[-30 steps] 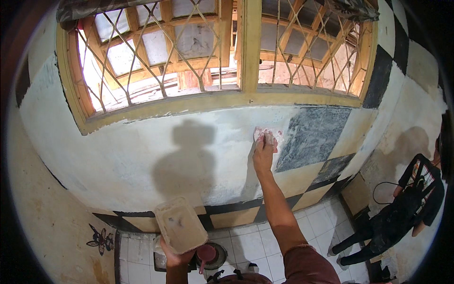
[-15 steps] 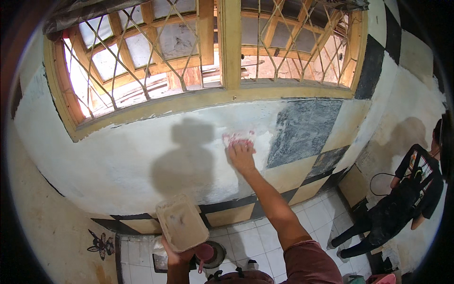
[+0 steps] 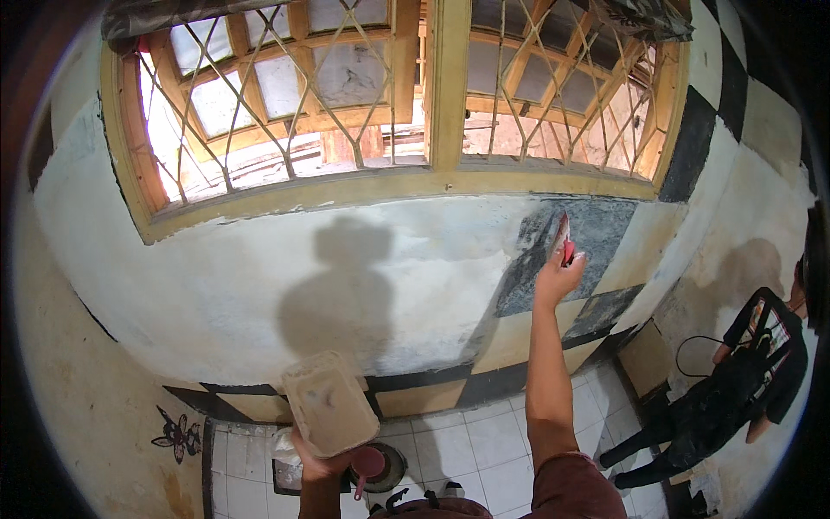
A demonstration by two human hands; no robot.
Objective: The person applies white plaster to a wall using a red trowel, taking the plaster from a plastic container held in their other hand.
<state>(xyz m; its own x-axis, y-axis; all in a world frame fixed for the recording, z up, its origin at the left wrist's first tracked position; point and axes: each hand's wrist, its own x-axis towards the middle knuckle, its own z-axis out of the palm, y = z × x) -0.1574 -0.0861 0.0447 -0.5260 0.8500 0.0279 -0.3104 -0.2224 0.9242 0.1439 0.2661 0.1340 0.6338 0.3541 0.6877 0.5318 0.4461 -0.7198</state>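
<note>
My right hand [image 3: 559, 281] grips a putty knife [image 3: 567, 246] by its red handle. The blade points up against the dark grey square [image 3: 605, 233] on the wall under the window. Low in front of me, my left hand [image 3: 318, 463] supports a pale rectangular plastic tub [image 3: 332, 405] from below. Whitish residue coats the tub's inside, and my left fingers are partly hidden beneath it. White filler covers the wall [image 3: 441, 277] left of the grey square, where my shadow falls.
A barred wooden window [image 3: 445, 164] spans the wall above. On the tiled floor [image 3: 484, 437] stands a round container with a pink dipper [image 3: 368, 463], beside a pale bag [image 3: 284, 448]. Another person [image 3: 726, 389] in dark clothes stands at the right.
My right hand has moved right, from the white wall to the grey square. The putty knife now points upward, where a blurred red-and-white shape showed before. My left hand keeps the tub nearly still.
</note>
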